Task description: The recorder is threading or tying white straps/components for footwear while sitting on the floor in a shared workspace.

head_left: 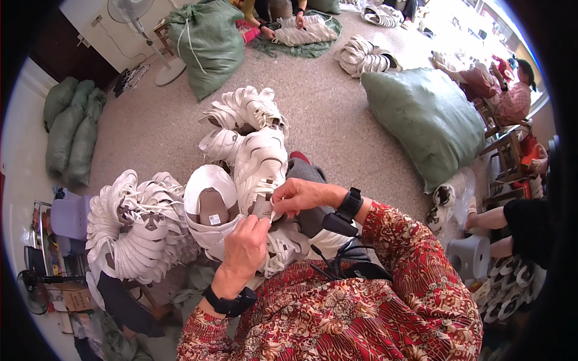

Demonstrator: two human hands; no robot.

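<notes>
On my lap lies a white shoe upper (210, 203) with a brown lining and a small white label inside. Beside it, a chain of nested white shoe uppers (260, 157) stretches away from me across the floor. My left hand (244, 245) is closed in a pinch at the laced front of the uppers, on a short white shoelace. Just above and to the right, my right hand (303, 197) pinches the same lace, fingertips close to the left ones. The lace's ends are hidden by my fingers. More laced uppers (283, 248) lie under my hands.
To my left is a big heap of white uppers (144, 231). Stuffed green sacks stand at the back (208, 45) and at the right (424, 123). A standing fan (170, 71) is by the far wall. Other people sit working at the back and right, near a grey stool (469, 257).
</notes>
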